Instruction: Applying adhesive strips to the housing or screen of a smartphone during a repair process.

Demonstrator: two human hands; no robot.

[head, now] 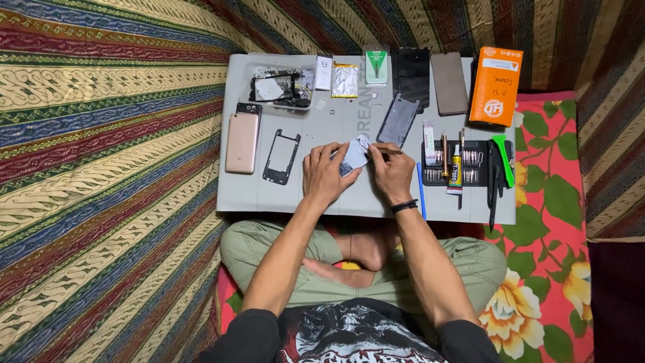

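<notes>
My left hand (325, 173) holds a small phone part (354, 156), a pale board-like piece, down on the grey work mat (248, 195). My right hand (392, 173) grips a thin tool (388, 152) whose tip rests on the upper right corner of that part. Both hands sit close together at the mat's middle front edge.
On the mat lie a rose-gold phone back (242, 142), a black phone frame (281, 157), a clear tray of parts (282, 87), a battery (345, 81), dark panels (411, 75), an orange box (496, 86), a bit set with glue tube (455, 169) and a green pry tool (502, 160).
</notes>
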